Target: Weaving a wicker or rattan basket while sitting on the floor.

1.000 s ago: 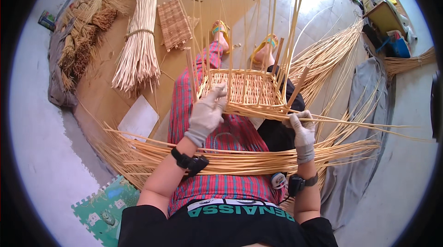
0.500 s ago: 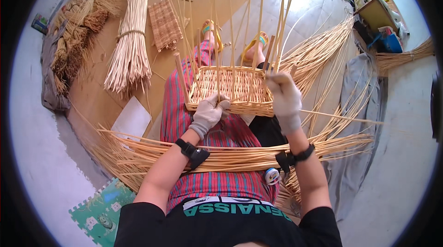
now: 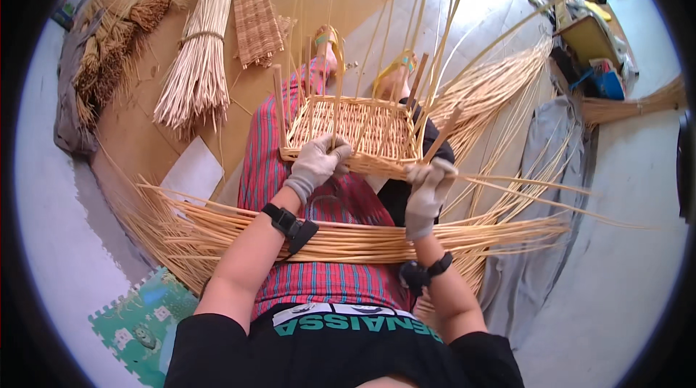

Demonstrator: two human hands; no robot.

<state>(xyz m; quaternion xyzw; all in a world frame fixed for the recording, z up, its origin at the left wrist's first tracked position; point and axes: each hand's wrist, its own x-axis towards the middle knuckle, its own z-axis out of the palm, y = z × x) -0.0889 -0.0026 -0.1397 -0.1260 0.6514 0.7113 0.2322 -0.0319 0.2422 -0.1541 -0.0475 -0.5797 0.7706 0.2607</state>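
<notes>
A shallow rectangular wicker basket [image 3: 366, 127] rests on my lap, with tall thin stakes rising from its sides and thicker wooden posts at its corners. My left hand [image 3: 317, 163], in a pale work glove, is closed on the middle of the basket's near edge, the thumb by an upright stake. At the near right corner my right hand [image 3: 431, 183], gloved too, has its fingers closed around a willow strand [image 3: 522, 182] that trails off to the right beside another. The fingers hide part of that corner post [image 3: 444, 133].
A loose bundle of willow rods [image 3: 355, 241] lies across my thighs. More rods [image 3: 500, 80] fan out at the right, near a grey cloth [image 3: 536, 170]. A tied bundle [image 3: 196, 69], a woven panel [image 3: 257, 29] and a white sheet [image 3: 194, 170] lie on the left floor.
My right hand has come down and inward from above the right side to the near right corner. The basket has shifted slightly left; my left hand stays on its near edge.
</notes>
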